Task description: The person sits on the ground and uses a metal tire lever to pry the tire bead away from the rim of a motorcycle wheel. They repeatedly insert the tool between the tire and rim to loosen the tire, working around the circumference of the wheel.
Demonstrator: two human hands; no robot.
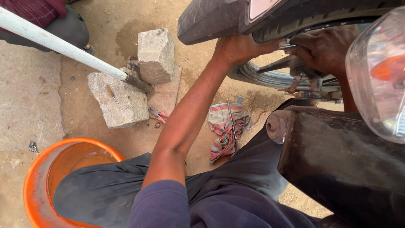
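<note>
Fingers of both hands, left hand (236, 48) and right hand (325, 48), curled tight around the ribbed black tyre (295, 25); its rubber looked dusty, worn.

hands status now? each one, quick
Left hand: pressed against the tyre under the mudguard; fingers hidden, grip cannot be told.
Right hand: curled on the tyre by the wheel rim, apparently gripping a thin metal tool.

An open-air roadside repair spot is showing here. A motorcycle's rear wheel (270, 76) and exhaust (337, 160) are standing over bare dirt ground (101, 25). Granite blocks (156, 55), pliers (157, 114) and an orange tub (38, 177) are lying around.
</note>
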